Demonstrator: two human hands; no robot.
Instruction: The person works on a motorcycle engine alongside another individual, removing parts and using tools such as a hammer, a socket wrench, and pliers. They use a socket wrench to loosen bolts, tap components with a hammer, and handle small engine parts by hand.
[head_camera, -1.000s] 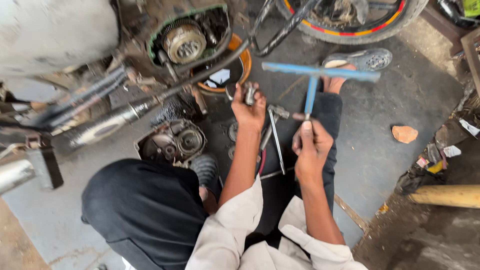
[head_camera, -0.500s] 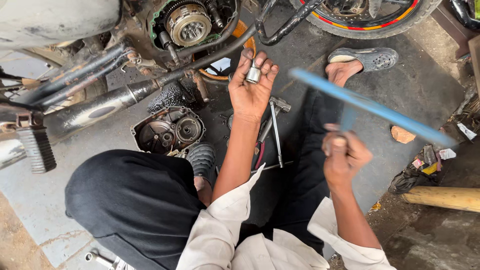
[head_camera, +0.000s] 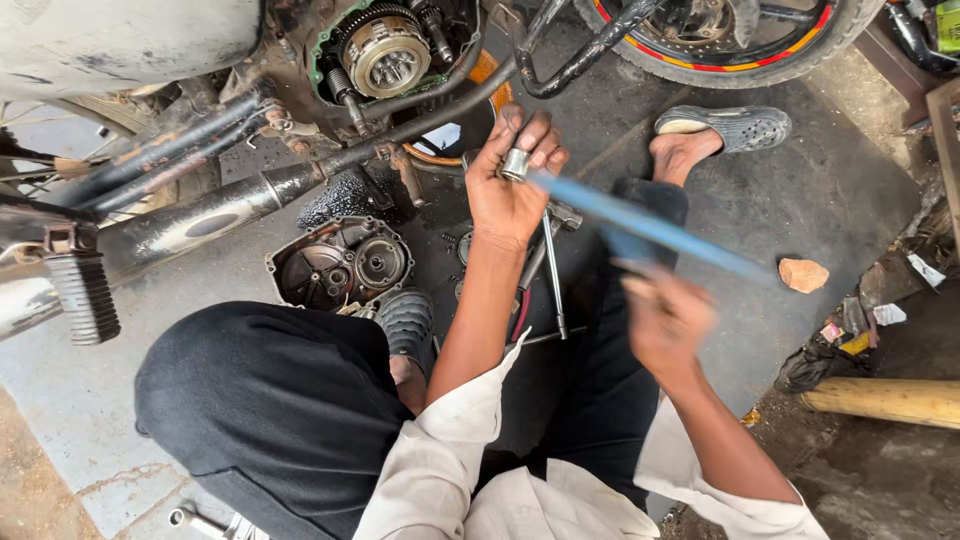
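Hands: left (head_camera: 505, 190) pinches one socket (head_camera: 515, 165); right (head_camera: 665, 320) grips one blue wrench (head_camera: 650, 228).

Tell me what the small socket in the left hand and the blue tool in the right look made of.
Socket: bright metal, likely plated steel, judging by its silvery shine. Blue tool: motion-blurred; matte blue, perhaps painted or coated metal, hard to tell.

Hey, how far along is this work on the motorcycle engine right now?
Done: the dark metal engine side cover is off and lies on the floor, leaving the round toothed clutch assembly exposed. In hand: the left hand holds a small silver socket; the right hand grips a blurred blue T-handle wrench. Left: the cover is not refitted, and loose metal tools lie on the floor.
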